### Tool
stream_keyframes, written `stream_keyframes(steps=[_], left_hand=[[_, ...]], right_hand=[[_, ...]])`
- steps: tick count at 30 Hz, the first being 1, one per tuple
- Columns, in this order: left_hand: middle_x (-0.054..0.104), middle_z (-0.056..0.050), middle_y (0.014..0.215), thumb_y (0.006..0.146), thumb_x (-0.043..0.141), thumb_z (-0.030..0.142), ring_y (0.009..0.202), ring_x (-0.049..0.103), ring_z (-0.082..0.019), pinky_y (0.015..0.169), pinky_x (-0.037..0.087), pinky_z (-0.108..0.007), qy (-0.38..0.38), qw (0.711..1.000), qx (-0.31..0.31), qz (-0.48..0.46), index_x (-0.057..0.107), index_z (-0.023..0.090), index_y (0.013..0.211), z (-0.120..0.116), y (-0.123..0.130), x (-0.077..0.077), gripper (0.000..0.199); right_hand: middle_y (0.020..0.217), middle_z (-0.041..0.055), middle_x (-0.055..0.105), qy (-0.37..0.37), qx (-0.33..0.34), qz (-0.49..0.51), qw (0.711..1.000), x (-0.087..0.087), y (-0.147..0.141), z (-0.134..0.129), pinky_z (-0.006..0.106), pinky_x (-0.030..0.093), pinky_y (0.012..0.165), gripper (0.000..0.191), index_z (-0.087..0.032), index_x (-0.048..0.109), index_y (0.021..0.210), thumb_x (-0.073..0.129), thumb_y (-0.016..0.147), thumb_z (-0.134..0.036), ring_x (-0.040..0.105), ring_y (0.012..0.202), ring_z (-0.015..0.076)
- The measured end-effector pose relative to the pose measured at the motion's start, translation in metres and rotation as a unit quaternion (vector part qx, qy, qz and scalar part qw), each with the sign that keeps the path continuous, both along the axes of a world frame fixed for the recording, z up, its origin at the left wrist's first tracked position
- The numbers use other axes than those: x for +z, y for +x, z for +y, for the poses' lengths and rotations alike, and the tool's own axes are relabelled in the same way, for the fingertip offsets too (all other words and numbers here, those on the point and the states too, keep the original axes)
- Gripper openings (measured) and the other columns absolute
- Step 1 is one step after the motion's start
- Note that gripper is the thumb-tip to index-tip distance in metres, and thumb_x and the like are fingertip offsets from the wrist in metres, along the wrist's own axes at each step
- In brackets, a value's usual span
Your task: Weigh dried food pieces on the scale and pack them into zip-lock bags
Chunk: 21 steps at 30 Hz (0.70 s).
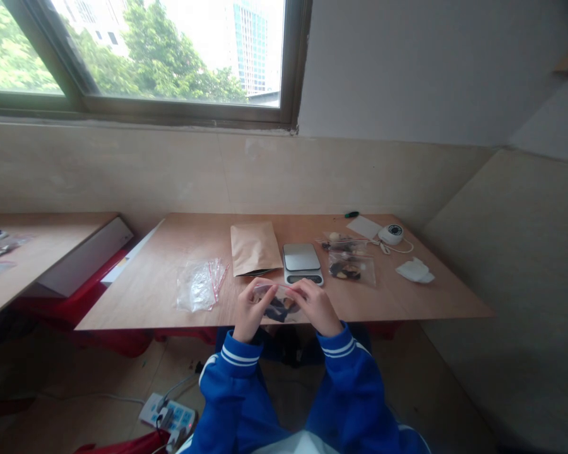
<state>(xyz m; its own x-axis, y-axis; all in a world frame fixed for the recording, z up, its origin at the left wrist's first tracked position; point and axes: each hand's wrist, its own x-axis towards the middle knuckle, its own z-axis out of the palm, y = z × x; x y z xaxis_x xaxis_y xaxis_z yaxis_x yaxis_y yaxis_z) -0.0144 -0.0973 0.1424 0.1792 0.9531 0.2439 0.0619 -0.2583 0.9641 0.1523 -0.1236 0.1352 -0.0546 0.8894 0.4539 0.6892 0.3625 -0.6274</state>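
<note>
Between my two hands is a clear zip bag with dark and tan pieces inside, held at the table's front edge. My left hand pinches the left part of its top edge, and my right hand pinches the right part. Just behind the bag stands a kitchen scale with a bare metal plate. A brown paper pouch lies to the left of the scale. Flat clear zip bags with red seal lines lie farther left. Filled zip bags rest right of the scale.
At the right lie a crumpled white tissue, a white dome-shaped device with a cable, a white card and a green-handled tool. A power strip with cords is on the floor at left. Another table stands left.
</note>
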Motion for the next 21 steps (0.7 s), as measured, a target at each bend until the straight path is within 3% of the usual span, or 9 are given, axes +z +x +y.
stream_keyframes(steps=[8,11,16,21], left_hand=[[0.066,-0.004,0.079,0.08,0.06,0.039,0.076,0.062,-0.016,0.069,0.05,-0.025,0.006,1.0,-0.02,0.003,0.066,0.015,0.08,0.002,-0.007,0.004,0.025],[0.067,-0.005,0.076,0.084,0.053,0.043,0.076,0.063,-0.017,0.071,0.05,-0.027,0.001,1.0,-0.023,-0.012,0.066,0.015,0.075,0.003,-0.006,0.002,0.032],[0.068,-0.004,0.071,0.085,0.05,0.046,0.071,0.063,-0.017,0.071,0.049,-0.027,-0.017,0.998,0.045,-0.032,0.066,0.015,0.072,0.008,-0.011,-0.011,0.037],[0.068,-0.003,0.069,0.086,0.048,0.046,0.07,0.063,-0.016,0.072,0.048,-0.026,-0.043,0.996,0.057,-0.058,0.065,0.015,0.068,0.009,-0.015,-0.012,0.04]], right_hand=[[0.067,0.0024,0.063,0.055,-0.069,-0.065,0.994,-0.008,0.006,0.001,0.029,0.04,0.065,0.028,-0.021,0.061,0.069,0.046,0.092,-0.021,0.056,0.068,0.0188],[0.067,0.0023,0.062,0.046,-0.052,-0.064,0.996,-0.006,0.006,0.0,0.029,0.041,0.065,0.027,-0.022,0.062,0.07,0.046,0.092,-0.025,0.055,0.069,0.0187],[0.08,0.003,0.068,0.013,-0.001,-0.032,0.999,-0.009,0.015,0.001,0.03,0.045,0.072,0.019,-0.022,0.065,0.087,0.049,0.091,-0.031,0.058,0.076,0.0189],[0.07,0.0026,0.065,0.016,-0.067,-0.023,0.997,-0.015,0.023,-0.001,0.03,0.045,0.069,0.024,-0.022,0.066,0.074,0.05,0.09,-0.026,0.059,0.069,0.0184]])
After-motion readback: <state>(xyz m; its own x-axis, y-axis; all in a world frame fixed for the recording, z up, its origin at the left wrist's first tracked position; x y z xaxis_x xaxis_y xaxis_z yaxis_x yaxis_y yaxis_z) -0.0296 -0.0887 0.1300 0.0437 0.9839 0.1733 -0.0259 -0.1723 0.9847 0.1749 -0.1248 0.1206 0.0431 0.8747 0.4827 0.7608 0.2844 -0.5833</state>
